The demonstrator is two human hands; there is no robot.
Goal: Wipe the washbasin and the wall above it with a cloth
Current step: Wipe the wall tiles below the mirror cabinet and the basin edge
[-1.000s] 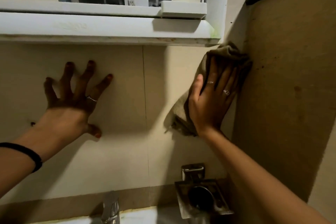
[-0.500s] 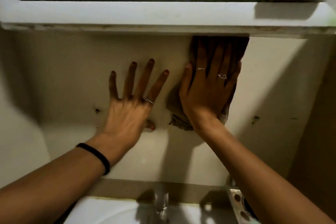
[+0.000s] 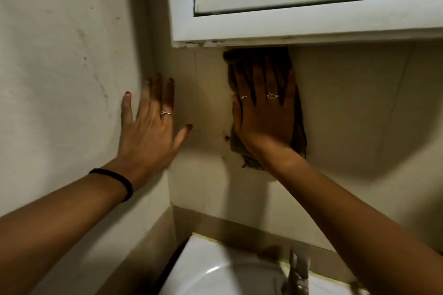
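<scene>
- Right hand, centre of the frame: laid flat with fingers straight, pressing a brown cloth against the wall. Nothing is curled round the cloth; it is held by pressure alone.
- Cloth: its top edge sits touching the underside of the white cabinet; its lower corner hangs free below the wrist.
- Left hand, centre left: fingers straight and spread, holding nothing, placed at the corner where the side wall meets the back wall. Its fingertips are blurred, so contact cannot be confirmed.
- Washbasin, bottom centre: white, directly below the hands, with a tap at its back edge, blurred.
- Marks: dark spots show on the wall just left of the cloth.
- Risk, as judged: with only a flat palm on it, the cloth could slip and drop into the basin if pressure eases.
- Risk, as judged: an upward stroke would jam the fingers against the cabinet's chipped lower edge.
- Risk, as judged: the strip right under the cabinet and the corner could go unwiped.
</scene>
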